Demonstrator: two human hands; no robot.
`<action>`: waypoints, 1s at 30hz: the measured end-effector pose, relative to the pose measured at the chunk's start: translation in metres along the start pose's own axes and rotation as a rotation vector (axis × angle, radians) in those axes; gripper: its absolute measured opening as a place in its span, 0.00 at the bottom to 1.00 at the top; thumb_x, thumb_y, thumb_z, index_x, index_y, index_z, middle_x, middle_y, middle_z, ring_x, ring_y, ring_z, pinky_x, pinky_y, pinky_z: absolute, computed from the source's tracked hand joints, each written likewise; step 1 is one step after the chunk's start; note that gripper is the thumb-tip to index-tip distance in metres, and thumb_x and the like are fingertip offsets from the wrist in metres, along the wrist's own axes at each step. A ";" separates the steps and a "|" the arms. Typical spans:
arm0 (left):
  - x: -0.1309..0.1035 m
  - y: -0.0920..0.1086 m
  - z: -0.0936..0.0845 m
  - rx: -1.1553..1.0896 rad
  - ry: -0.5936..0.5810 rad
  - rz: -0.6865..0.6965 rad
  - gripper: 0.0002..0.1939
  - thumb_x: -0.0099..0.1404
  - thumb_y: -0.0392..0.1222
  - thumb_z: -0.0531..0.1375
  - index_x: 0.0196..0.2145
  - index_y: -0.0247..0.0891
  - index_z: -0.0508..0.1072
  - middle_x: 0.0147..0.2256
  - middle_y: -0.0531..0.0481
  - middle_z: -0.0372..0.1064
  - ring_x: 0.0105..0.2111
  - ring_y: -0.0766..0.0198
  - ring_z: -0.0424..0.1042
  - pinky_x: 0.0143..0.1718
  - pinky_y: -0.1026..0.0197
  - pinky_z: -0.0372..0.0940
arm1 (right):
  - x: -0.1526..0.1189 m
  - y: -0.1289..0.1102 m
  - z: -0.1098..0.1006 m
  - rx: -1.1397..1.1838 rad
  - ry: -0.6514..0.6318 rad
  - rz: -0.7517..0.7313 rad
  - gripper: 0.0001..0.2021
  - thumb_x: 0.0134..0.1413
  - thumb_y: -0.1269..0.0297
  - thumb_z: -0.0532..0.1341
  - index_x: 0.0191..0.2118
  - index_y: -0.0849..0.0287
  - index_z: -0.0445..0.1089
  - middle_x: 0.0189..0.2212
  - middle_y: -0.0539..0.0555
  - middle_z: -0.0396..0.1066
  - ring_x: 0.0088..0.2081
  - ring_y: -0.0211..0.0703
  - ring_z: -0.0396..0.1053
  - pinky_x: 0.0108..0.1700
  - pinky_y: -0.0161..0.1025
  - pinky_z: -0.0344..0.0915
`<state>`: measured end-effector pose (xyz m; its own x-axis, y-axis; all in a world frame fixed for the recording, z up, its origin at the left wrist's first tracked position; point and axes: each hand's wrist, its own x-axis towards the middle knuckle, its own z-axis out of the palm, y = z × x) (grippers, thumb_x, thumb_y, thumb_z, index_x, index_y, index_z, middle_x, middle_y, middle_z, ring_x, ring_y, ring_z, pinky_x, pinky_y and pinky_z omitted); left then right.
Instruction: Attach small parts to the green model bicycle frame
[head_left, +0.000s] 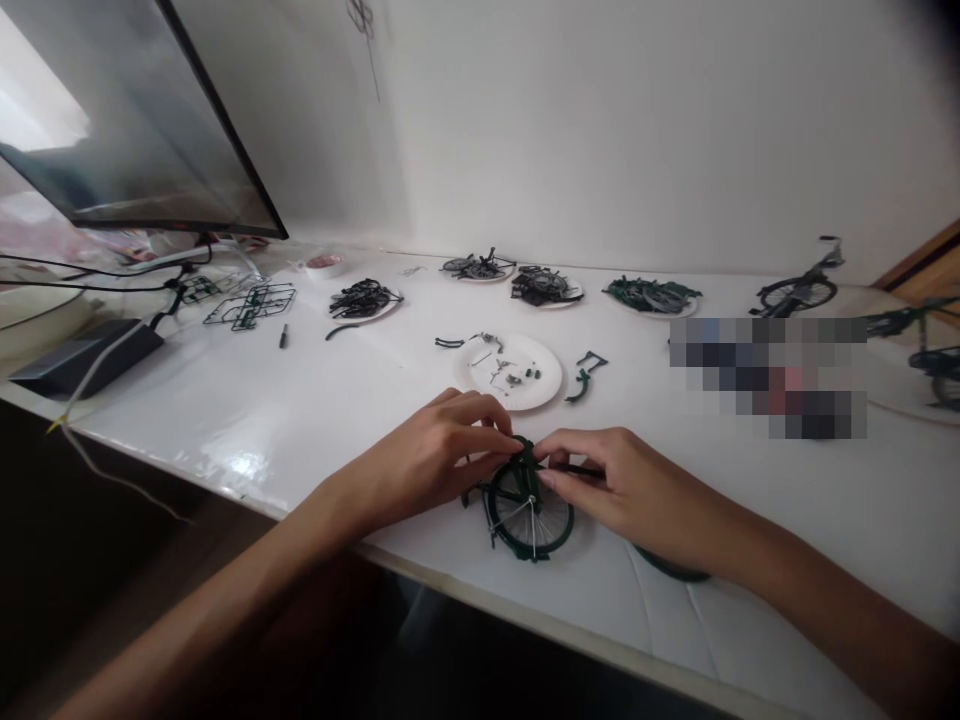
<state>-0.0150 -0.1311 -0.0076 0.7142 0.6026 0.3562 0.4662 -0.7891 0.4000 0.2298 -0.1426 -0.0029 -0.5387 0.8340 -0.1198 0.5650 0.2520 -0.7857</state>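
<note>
The model bicycle [525, 500] lies on its side at the near edge of the white table [300, 420], at about six o'clock in the view, and is held between both hands. Its spoked wheel with a green tyre is seen fully fitted; a second tyre [671, 570] shows partly from under the right forearm. The frame is pinched by the fingers of the left hand [435, 455] at the top of the wheel, while a thin dark rod is pinched by the right hand [615, 485] and pressed toward the same spot; what the rod is cannot be told.

The build is judged to be partly done. Small loose parts are left on the paper plate [517, 372] at twelve o'clock from the hands, with a green bracket [585, 375] just beside it at one o'clock. Further plates of parts [544, 285] are lined up along the wall, part frames [251, 303] lie at ten o'clock, and a finished bicycle [802, 285] stands at two o'clock.
</note>
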 end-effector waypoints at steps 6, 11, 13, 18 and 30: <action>0.000 -0.002 -0.002 0.046 -0.071 0.073 0.14 0.72 0.36 0.55 0.52 0.37 0.73 0.51 0.41 0.70 0.47 0.57 0.71 0.50 0.51 0.66 | -0.001 0.001 0.001 -0.005 -0.005 -0.010 0.11 0.65 0.59 0.58 0.47 0.52 0.75 0.40 0.49 0.78 0.37 0.42 0.75 0.40 0.38 0.68; 0.001 -0.003 0.002 0.019 -0.069 0.087 0.13 0.71 0.35 0.54 0.52 0.35 0.71 0.53 0.41 0.70 0.50 0.56 0.71 0.54 0.51 0.65 | 0.001 0.003 -0.003 -0.124 0.180 -0.121 0.10 0.65 0.58 0.58 0.41 0.54 0.75 0.36 0.50 0.78 0.33 0.41 0.73 0.37 0.37 0.67; 0.002 -0.003 0.004 0.012 -0.072 0.089 0.12 0.71 0.35 0.54 0.50 0.35 0.71 0.52 0.42 0.71 0.49 0.57 0.71 0.54 0.53 0.65 | 0.002 0.004 -0.008 -0.193 0.335 -0.149 0.09 0.65 0.59 0.57 0.39 0.54 0.74 0.34 0.50 0.77 0.33 0.41 0.73 0.36 0.37 0.67; 0.003 -0.005 0.008 -0.024 0.006 0.076 0.10 0.73 0.39 0.55 0.49 0.36 0.72 0.51 0.44 0.72 0.49 0.58 0.72 0.52 0.55 0.66 | 0.019 0.009 -0.028 -0.363 0.503 -0.207 0.08 0.64 0.61 0.58 0.37 0.55 0.73 0.34 0.52 0.77 0.31 0.42 0.72 0.34 0.38 0.67; 0.016 0.003 0.009 -0.105 0.087 0.020 0.08 0.73 0.35 0.56 0.36 0.34 0.74 0.39 0.45 0.71 0.38 0.63 0.71 0.41 0.61 0.68 | 0.121 0.003 -0.050 -0.534 0.357 -0.335 0.08 0.58 0.68 0.59 0.38 0.57 0.77 0.39 0.54 0.80 0.41 0.46 0.76 0.46 0.41 0.68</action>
<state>0.0026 -0.1247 -0.0078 0.6726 0.5987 0.4350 0.3919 -0.7867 0.4769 0.1977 -0.0166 0.0104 -0.5513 0.7562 0.3524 0.6825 0.6517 -0.3309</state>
